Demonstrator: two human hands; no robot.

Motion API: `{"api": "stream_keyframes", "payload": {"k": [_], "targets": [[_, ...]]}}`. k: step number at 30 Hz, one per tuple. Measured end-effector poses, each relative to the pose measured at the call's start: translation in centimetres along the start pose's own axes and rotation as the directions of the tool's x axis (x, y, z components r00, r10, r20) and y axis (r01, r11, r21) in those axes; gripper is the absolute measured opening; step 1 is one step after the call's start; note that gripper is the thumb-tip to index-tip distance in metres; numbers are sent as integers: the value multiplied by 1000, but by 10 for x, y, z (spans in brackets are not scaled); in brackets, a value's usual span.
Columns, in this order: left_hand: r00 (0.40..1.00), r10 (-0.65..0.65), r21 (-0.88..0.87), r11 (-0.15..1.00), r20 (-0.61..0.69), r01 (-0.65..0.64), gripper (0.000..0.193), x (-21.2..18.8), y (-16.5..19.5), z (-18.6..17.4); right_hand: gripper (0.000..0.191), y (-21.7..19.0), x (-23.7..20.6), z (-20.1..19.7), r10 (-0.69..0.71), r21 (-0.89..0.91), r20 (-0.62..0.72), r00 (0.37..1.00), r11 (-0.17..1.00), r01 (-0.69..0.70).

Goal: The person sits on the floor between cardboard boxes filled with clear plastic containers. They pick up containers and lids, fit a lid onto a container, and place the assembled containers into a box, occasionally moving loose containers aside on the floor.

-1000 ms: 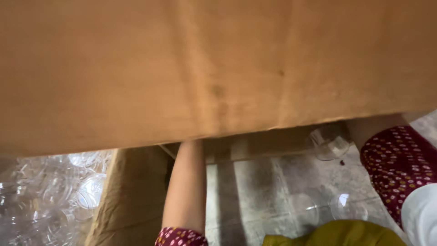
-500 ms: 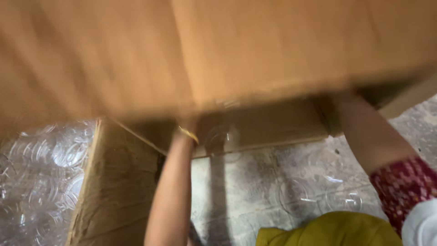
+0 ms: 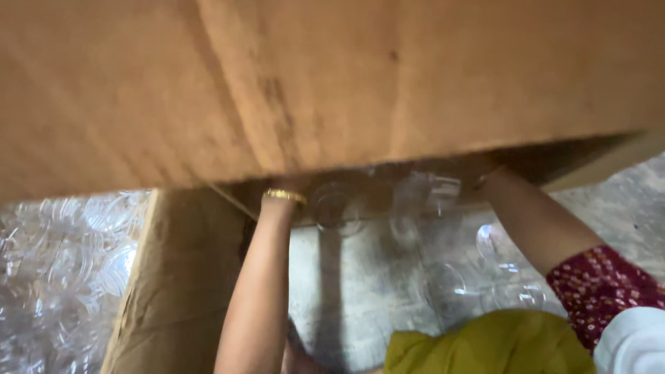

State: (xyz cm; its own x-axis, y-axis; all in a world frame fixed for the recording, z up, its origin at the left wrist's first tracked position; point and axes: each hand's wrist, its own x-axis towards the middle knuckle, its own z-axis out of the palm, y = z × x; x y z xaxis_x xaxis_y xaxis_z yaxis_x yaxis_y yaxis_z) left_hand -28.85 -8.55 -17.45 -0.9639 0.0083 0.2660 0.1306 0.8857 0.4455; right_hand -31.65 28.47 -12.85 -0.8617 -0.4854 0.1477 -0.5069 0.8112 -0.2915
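Observation:
A big brown cardboard box (image 3: pixel 332 83) fills the upper half of the head view, raised and tipped. Both my arms reach up to its lower edge. My left hand (image 3: pixel 280 205), a gold bangle on its wrist, goes under the box rim, and its fingers are hidden. My right hand (image 3: pixel 494 180) grips the same edge further right, mostly hidden too. Clear plastic cups (image 3: pixel 337 208) show at the box's dark mouth between my hands.
More clear cups (image 3: pixel 454 284) lie on the grey floor (image 3: pixel 360 291) below. On the left a second cardboard box (image 3: pixel 180 277) holds a heap of clear cups (image 3: pixel 69 263). Yellow-green cloth (image 3: pixel 485 343) and my red patterned sleeve (image 3: pixel 603 284) are at the bottom right.
The box has tipped and its right end has risen, showing its dark mouth. Clear cups now appear at that mouth between my hands.

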Motion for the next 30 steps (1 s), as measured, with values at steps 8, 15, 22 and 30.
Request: {"api": "stream_keyframes", "payload": {"k": [8, 15, 22, 30], "targets": [[989, -143, -37, 989, 46, 145, 44, -31, -5, -26, 55, 38, -42, -46, 427, 30, -197, 883, 902, -430], [906, -84, -22, 995, 414, 102, 60, -31, 33, 8, 57, -2, -21, 2, 147, -42, -123, 982, 987, -153], [811, 186, -184, 978, 555, -98, 43, -110, 19, -18, 59, -38, -111, -9, -93, 318, 205, 974, 948, 23], [798, -96, 23, 995, 595, 102, 73, -214, 29, -80, 85, 5, -239, -57, 831, 181, 515, 209, 133, -974]]}}
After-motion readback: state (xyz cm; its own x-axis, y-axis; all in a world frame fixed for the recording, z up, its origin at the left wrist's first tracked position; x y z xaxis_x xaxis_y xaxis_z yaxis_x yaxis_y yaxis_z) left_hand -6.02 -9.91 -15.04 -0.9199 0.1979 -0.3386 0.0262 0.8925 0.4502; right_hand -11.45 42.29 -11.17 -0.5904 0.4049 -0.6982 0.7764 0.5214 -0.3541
